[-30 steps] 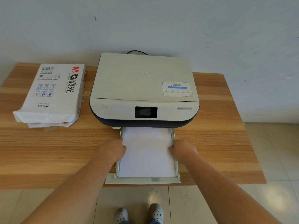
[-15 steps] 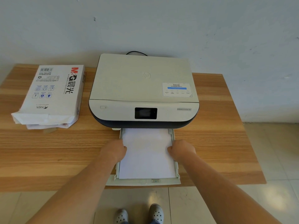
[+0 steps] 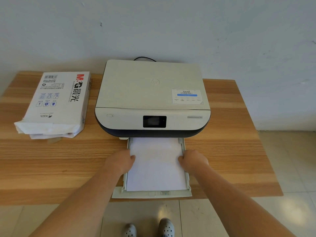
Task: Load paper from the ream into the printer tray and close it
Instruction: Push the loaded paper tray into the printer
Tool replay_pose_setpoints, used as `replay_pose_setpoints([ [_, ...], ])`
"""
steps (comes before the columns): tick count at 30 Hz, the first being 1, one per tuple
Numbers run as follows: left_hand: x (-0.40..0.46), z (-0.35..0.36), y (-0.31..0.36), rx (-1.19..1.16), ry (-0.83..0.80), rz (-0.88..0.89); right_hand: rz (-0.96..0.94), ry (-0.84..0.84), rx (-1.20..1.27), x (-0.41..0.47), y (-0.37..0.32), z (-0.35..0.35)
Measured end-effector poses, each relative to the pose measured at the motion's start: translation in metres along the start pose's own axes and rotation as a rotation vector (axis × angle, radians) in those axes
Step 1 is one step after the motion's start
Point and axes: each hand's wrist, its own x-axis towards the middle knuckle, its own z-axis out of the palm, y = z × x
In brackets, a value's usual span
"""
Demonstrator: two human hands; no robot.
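Both hands [image 3: 154, 161] still grip paper [image 3: 156, 170] — unmoved.

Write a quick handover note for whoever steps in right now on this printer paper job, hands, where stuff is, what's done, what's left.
Left hand: on the left edge of the white paper stack, fingers curled.
Right hand: on the stack's right edge, same way.
The stack lies flat in the pale pulled-out plastic tray at the front of the white-and-navy flat-top printer.
The opened white paper ream lies on the wooden table, left of the printer.
Done: paper is in the tray.
Left: let go of the stack, push the tray shut.
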Motion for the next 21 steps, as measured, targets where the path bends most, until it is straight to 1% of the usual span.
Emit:
replay_pose_setpoints([
  [9, -0.002, 0.007, 0.001, 0.0, 0.033, -0.009, 0.028, 0.0, -0.041, 0.001, -0.004, 0.001],
  [15, -0.006, 0.005, 0.003, 0.002, 0.045, 0.003, 0.005, -0.002, -0.07, -0.003, -0.003, 0.0],
  [18, -0.013, 0.002, 0.003, -0.01, 0.058, 0.016, -0.016, -0.003, -0.046, -0.007, -0.001, -0.003],
  [21, -0.024, 0.0, 0.0, -0.028, 0.099, 0.046, -0.066, 0.058, 0.03, -0.014, 0.004, -0.005],
])
